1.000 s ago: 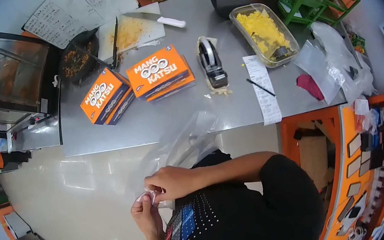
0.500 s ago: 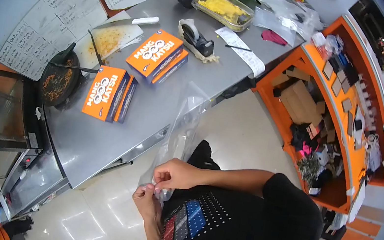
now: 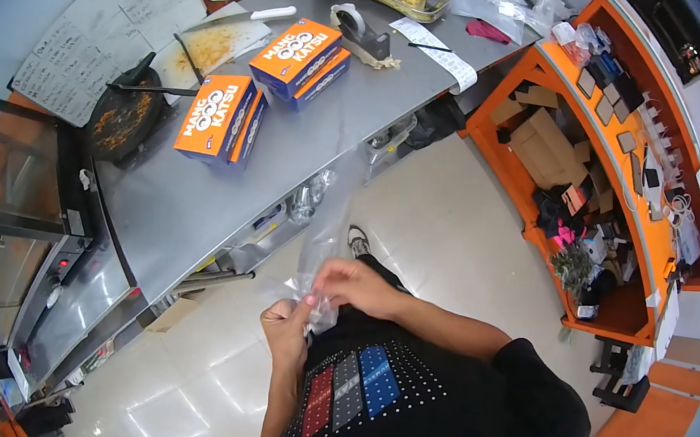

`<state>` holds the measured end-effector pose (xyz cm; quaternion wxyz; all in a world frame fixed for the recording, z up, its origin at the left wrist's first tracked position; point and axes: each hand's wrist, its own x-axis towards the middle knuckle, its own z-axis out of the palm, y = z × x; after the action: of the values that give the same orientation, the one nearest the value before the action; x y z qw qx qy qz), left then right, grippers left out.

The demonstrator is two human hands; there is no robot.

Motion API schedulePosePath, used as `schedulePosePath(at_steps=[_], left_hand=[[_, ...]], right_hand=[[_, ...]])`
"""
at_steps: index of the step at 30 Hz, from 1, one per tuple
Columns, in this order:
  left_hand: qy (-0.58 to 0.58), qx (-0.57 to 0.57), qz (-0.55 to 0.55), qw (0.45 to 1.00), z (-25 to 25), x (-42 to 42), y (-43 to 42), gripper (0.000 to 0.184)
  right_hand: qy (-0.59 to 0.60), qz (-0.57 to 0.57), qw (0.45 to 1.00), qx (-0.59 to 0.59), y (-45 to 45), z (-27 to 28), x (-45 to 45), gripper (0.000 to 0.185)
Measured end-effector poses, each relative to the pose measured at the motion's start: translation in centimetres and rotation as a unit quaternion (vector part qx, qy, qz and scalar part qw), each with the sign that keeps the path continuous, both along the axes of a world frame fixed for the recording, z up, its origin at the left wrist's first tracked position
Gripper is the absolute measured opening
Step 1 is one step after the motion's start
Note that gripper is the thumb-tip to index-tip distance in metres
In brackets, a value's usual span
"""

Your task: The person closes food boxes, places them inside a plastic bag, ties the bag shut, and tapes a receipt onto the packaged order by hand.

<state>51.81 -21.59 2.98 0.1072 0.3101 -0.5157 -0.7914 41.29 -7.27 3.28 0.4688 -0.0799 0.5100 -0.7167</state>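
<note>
On the metal counter before you, a black pan with browned food bits sits close to the wall, near a stained white board and a white-handled knife. Farther along you have a tape dispenser, a long printed receipt with a black pen across it, a clear tray of yellow food, and a reddish-pink cloth. Handwritten sheets line the wall. A glass-fronted cabinet stands at the left edge of your view; at the right, an orange shelf unit holds opened cardboard, with flat devices lined up on top.
</note>
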Motion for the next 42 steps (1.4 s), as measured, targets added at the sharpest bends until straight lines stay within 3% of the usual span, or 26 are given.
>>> schedulePosePath(at_steps=[2, 5, 6, 7, 8, 11, 14, 15, 17, 21, 24, 26, 28, 29, 30, 31, 32, 34, 35, 38, 39, 40, 42], left_hand=[[-0.041, -0.125, 0.023, 0.991, 0.3, 0.6, -1.0, 0.050], [-0.030, -0.279, 0.085, 0.956, -1.9, 2.9, -3.3, 0.048], [-0.036, -0.292, 0.139, 0.946, -1.9, 3.6, -4.2, 0.047], [-0.040, -0.305, 0.193, 0.932, -1.8, 4.3, -5.1, 0.047], [-0.046, -0.317, 0.248, 0.914, -1.7, 5.1, -5.9, 0.047], [-0.094, -0.284, 0.280, 0.912, -4.3, 8.6, -7.5, 0.029], [-0.057, -0.180, 0.286, 0.940, -2.2, 7.0, -5.8, 0.011], [-0.073, -0.087, 0.253, 0.961, -1.3, 6.6, -5.2, 0.032], [-0.004, 0.102, 0.137, 0.985, -3.8, 6.4, -6.1, 0.031], [0.059, 0.292, -0.061, 0.953, -6.3, 4.5, -6.0, 0.015], [-0.002, 0.205, -0.008, 0.979, -0.8, 3.1, -2.5, 0.008], [0.033, 0.244, -0.027, 0.969, -1.3, 3.9, -2.7, 0.009], [0.102, 0.326, -0.078, 0.937, -3.3, 5.3, -4.4, 0.010], [0.064, 0.290, -0.065, 0.953, -3.4, 5.8, -4.5, 0.008], [0.025, 0.253, -0.049, 0.966, -2.4, 6.0, -4.4, 0.006], [-0.017, 0.215, -0.031, 0.976, -1.6, 6.3, -4.4, 0.004], [-0.038, 0.129, -0.090, 0.987, -1.3, 7.1, -4.8, 0.004], [-0.086, -0.040, -0.204, 0.974, -0.7, 9.0, -5.9, 0.009], [-0.134, -0.131, -0.196, 0.962, 1.6, 8.8, -5.1, 0.012], [-0.098, -0.292, -0.175, 0.935, -0.9, 9.8, -7.3, 0.009], [-0.131, -0.254, -0.106, 0.952, -1.7, 9.8, -8.1, 0.008], [-0.124, -0.190, -0.040, 0.973, -1.5, 9.4, -8.4, 0.009], [-0.101, -0.061, 0.087, 0.989, -0.1, 8.2, -8.7, 0.012]], right_hand=[[-0.223, -0.100, 0.967, -0.067, 0.3, 0.4, -0.7, 0.009], [-0.281, -0.179, 0.936, -0.110, 0.3, -4.3, -2.3, 0.005], [-0.294, -0.212, 0.923, -0.127, 0.4, -5.5, -2.9, 0.005], [-0.288, -0.253, 0.922, -0.050, 0.6, -5.3, -4.1, 0.007], [-0.263, -0.244, 0.930, -0.075, 0.9, -5.0, -5.0, 0.007], [-0.188, -0.204, 0.953, -0.124, 0.9, -1.3, -5.4, 0.008], [-0.023, -0.121, 0.989, -0.076, -0.4, 0.8, -4.9, 0.023], [0.107, -0.060, 0.992, -0.043, -0.6, 1.4, -4.4, 0.030], [0.358, 0.065, 0.931, 0.025, -0.8, 2.2, -3.7, 0.044], [0.450, 0.185, 0.849, 0.206, -0.2, 0.6, -2.7, 0.044], [0.462, 0.201, 0.830, 0.239, 0.8, -6.3, -2.4, 0.031], [0.443, 0.163, 0.845, 0.253, 1.4, -11.2, -2.0, 0.022], [0.271, 0.018, 0.921, 0.278, 1.8, -11.1, -1.2, 0.016], [0.182, -0.054, 0.939, 0.286, 1.8, -10.8, -1.3, 0.013], [0.029, -0.139, 0.969, 0.203, 1.6, -10.9, -1.8, 0.010], [-0.127, -0.218, 0.961, 0.115, 1.6, -11.3, -2.4, 0.007], [-0.281, -0.288, 0.915, 0.027, 1.6, -11.7, -3.0, 0.005], [-0.370, -0.155, 0.896, -0.191, 4.4, -15.2, -5.3, 0.003], [-0.307, -0.125, 0.929, -0.167, 4.6, -14.2, -6.1, 0.002], [-0.217, -0.076, 0.964, -0.134, 3.8, -9.2, -6.3, 0.018], [-0.199, -0.069, 0.969, -0.131, 3.3, -7.6, -6.4, 0.025], [-0.070, 0.025, 0.995, -0.066, 2.8, -5.7, -6.1, 0.039], [0.197, 0.203, 0.957, 0.062, 2.5, -2.3, -4.1, 0.069]])
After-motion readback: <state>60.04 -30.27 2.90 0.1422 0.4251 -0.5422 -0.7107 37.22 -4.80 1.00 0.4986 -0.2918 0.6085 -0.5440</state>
